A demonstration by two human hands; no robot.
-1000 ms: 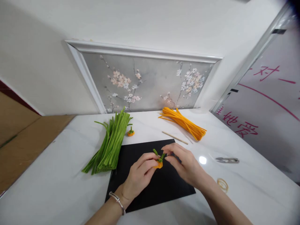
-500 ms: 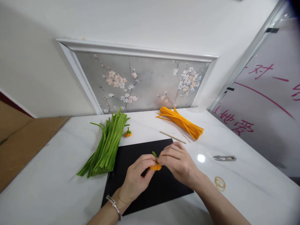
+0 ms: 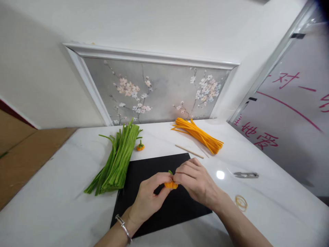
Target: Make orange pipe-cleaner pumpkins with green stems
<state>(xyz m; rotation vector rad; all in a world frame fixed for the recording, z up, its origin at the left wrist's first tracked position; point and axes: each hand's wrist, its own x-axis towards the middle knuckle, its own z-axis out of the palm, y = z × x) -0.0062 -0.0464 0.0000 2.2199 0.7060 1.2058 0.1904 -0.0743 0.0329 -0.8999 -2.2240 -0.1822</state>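
Over the black mat [image 3: 154, 209] my left hand [image 3: 147, 197] holds a small orange pipe-cleaner pumpkin [image 3: 170, 185] between thumb and fingers. My right hand [image 3: 196, 181] pinches the green stem [image 3: 170, 172] that sticks out of its top; most of the stem is hidden by my fingers. A finished little pumpkin [image 3: 140, 146] lies on the white table beside the bundle of green pipe cleaners [image 3: 117, 159].
A bundle of orange pipe cleaners [image 3: 199, 134] lies at the back, with a thin wooden stick [image 3: 189, 151] in front of it. Small snips [image 3: 245, 175] and a rubber band [image 3: 241, 202] lie at the right. A flowered wall panel [image 3: 159, 92] stands behind the white table [image 3: 51, 206].
My right hand closed in on the pumpkin's green stem and now covers most of it. Both hands stay over the mat; the view shifted slightly.
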